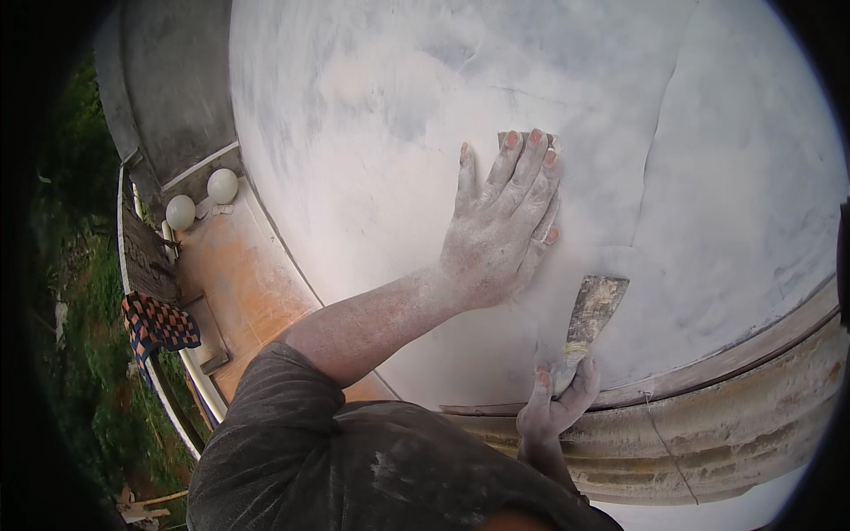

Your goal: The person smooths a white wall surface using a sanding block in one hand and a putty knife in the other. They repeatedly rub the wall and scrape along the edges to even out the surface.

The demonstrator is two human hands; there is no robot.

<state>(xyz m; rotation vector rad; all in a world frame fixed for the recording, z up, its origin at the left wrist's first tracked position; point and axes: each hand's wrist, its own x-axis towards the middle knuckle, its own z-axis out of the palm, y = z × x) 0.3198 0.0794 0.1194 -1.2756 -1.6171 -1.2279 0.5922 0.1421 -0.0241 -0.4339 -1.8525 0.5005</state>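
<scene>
Putty knife (583, 332): flared blade (603, 299), blotchy grey-brown, worn.

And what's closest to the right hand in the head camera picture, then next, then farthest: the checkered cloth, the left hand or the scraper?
From the right hand:
1. Scraper: in its grasp.
2. Left hand: up and leftward, against the wall.
3. Checkered cloth: far left.

White wall (381, 115), cloudy finish, thin crack at right. Grey wall (173, 88) adjoining, upper left. Floor (235, 265): orange, dusted white; two pale globes (222, 185) at far end. Checked cloth (159, 323) over left-hand barrier (144, 239); greenery (84, 380) beyond. Ridged ledge (744, 434) lower right. Light: soft daylight.
</scene>
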